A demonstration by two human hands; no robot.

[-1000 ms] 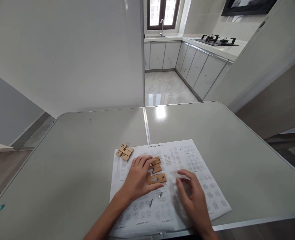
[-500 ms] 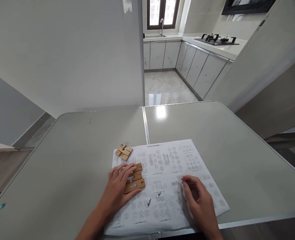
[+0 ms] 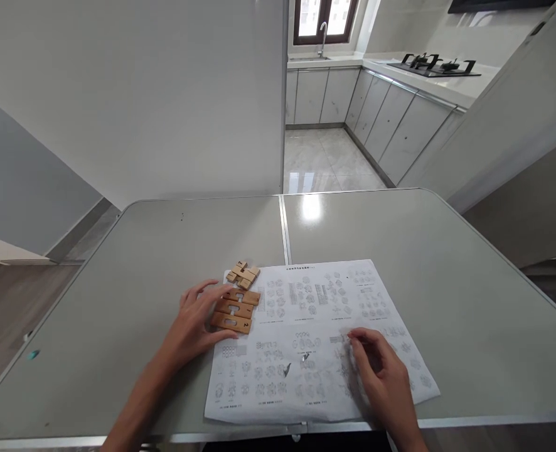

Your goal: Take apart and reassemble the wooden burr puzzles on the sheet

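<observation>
Three flat, slotted wooden puzzle pieces lie side by side over the left edge of a printed instruction sheet; the nearest bears a "2". My left hand spans them, index finger at the far piece and thumb along the near one. Just beyond sits a small cluster of interlocked wooden pieces, one marked "3". Over the right part of the sheet, my right hand is closed in a pinch, thumb and forefinger together. Whatever lies between those fingertips is too small to make out.
The sheet rests on a grey folding table with a metal seam. Small dark marks or torn spots show on the paper. A small teal object lies near the table's left edge. Past the table are a wall and a kitchen.
My left hand and the three wooden pieces have shifted left across the sheet, and the pieces now show more fully. My right hand keeps its pinch at the same spot. The view has turned slightly.
</observation>
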